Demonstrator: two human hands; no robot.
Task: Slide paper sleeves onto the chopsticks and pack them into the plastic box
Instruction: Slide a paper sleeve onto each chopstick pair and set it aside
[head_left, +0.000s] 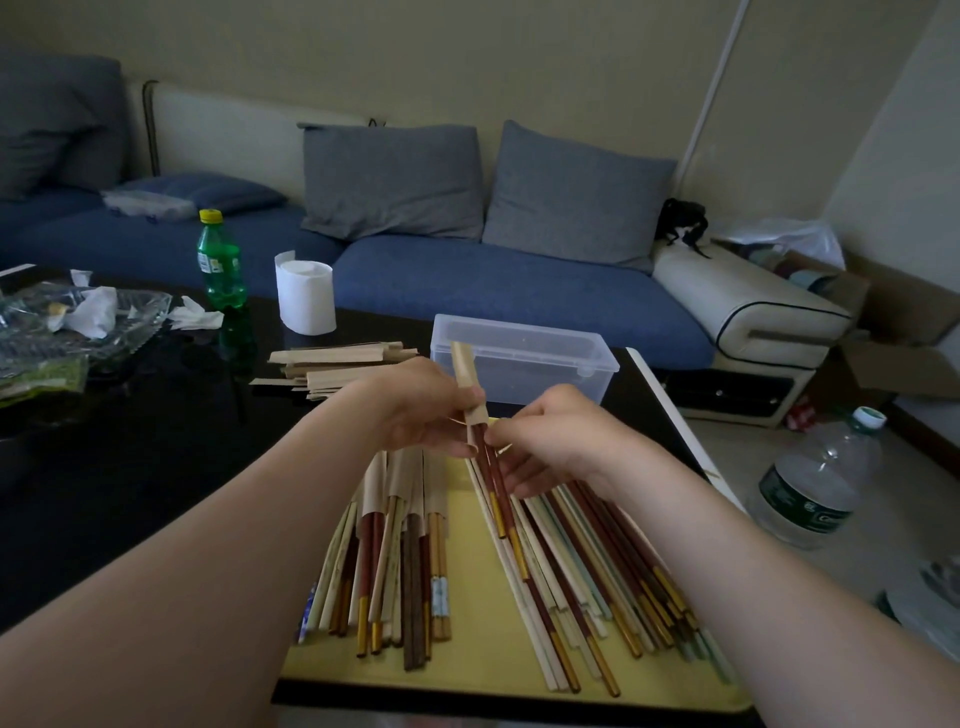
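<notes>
The left hand (426, 410) pinches a paper sleeve (464, 371) near its lower end. The sleeve is held above the table (130, 467), tilted up and away, and its top shows against the near wall of the box (524, 364). The right hand (550, 441) has its fingers curled round a pair (493, 480) of red-brown chopsticks. The pair's tips sit in the sleeve's open mouth, and the gold-banded ends slant down towards the near side, over the tray (467, 660).

The tray is yellow and lies at the near edge of the table. On its left half are the sleeved chopsticks (405, 488), side by side, with their far ends covered in paper and their handles bare. On its right half the bare chopsticks (582, 561) fan out in a loose heap of white, red-brown, pale green and gold-tipped ones.

The box is clear plastic with its top open and stands at the far right of the table, beyond the hands. Just left of it is a stack of spare sleeves (337, 364).

Farther left on the table stand a white tissue roll (305, 296) and a green bottle (221, 260). A glass dish (150, 306) at the far left holds crumpled tissue. A blue sofa (467, 280) with grey cushions runs behind the table, and a large water bottle (815, 483) stands on the floor to the right.
</notes>
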